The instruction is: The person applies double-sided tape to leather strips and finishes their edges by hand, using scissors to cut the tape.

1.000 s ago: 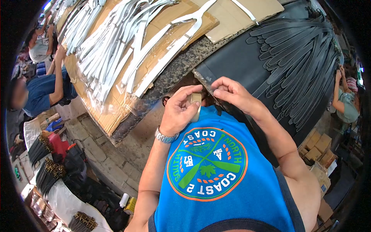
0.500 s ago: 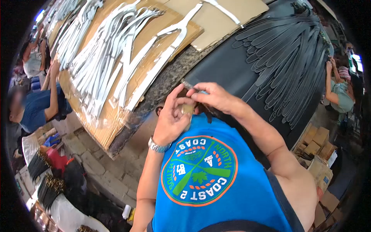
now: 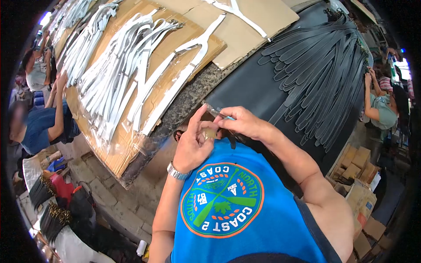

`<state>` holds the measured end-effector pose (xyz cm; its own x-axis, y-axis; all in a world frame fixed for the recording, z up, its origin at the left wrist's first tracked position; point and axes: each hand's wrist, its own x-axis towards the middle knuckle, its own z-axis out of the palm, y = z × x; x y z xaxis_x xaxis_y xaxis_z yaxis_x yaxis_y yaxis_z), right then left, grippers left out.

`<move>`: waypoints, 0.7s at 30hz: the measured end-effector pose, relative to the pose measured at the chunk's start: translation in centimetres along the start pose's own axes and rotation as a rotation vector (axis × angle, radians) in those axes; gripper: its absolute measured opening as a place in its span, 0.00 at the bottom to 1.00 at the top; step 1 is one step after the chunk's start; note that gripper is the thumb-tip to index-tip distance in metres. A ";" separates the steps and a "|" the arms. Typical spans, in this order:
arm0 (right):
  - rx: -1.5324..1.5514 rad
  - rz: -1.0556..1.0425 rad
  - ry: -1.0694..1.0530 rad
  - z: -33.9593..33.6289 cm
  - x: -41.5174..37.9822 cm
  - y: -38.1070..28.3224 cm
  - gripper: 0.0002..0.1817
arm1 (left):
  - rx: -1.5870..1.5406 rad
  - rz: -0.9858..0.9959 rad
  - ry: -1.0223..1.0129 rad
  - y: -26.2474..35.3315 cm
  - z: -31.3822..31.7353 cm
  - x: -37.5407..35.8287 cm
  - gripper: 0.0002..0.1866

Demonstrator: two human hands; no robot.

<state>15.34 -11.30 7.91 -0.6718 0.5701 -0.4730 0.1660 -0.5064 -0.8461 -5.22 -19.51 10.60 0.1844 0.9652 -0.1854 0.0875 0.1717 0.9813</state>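
My left hand [image 3: 191,147], a metal watch on its wrist, is curled around a small yellowish, translucent roundish thing [image 3: 210,133] whose exact kind I cannot tell. Its index finger points up, with the tip at the end of a thin, clear greyish strip [image 3: 212,109]. Thumb and fingers of my right hand [image 3: 240,122] pinch that strip's other end, where a light-blue bit shows. Both hands are close together in front of my blue shirt, at the edge of a black-covered table [image 3: 237,87].
White elastic straps [image 3: 118,65] lie bundled on cardboard [image 3: 210,48] to the left, with single Y-shaped ones beside them. Dark belt-like straps [image 3: 320,65] fan out at the right. People work on both sides. Boxes [image 3: 357,160] are stacked lower right; black bundles [image 3: 55,215] lie lower left.
The view has shifted slightly. My hands have moved a little apart, and more of the clear strip shows between them. Both keep their hold.
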 end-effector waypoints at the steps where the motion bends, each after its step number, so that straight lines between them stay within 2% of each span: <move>1: -0.037 -0.031 0.003 -0.1 -0.1 -0.2 0.08 | 0.011 0.003 0.004 0.1 0.0 0.0 0.46; 5: -0.133 -0.062 0.029 -0.2 -0.4 -0.7 0.07 | 0.036 -0.019 0.006 0.0 0.0 0.0 0.46; 8: -0.327 -0.074 0.055 0.0 -0.5 -1.5 0.06 | 0.031 -0.018 0.004 0.0 0.0 -0.1 0.45; 11: -0.229 -0.090 0.051 0.1 -0.3 -0.7 0.06 | 0.019 0.002 -0.006 -0.1 0.0 -0.1 0.45; 14: -0.293 -0.251 0.147 1.4 -1.2 -1.8 0.07 | -0.018 -0.031 0.008 0.4 -0.1 -0.2 0.45; 17: -0.239 -0.224 0.130 1.5 -0.9 -1.3 0.07 | -0.180 -0.062 0.012 0.9 -0.1 -0.3 0.45; 21: -0.112 -0.137 0.070 1.1 -0.5 -1.1 0.06 | -0.119 -0.045 0.008 0.7 -0.2 -0.5 0.45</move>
<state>14.65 -11.75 9.34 -0.6422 0.6744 -0.3644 0.1585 -0.3482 -0.9239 -5.43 -19.86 11.43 0.1750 0.9576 -0.2290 -0.0215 0.2363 0.9714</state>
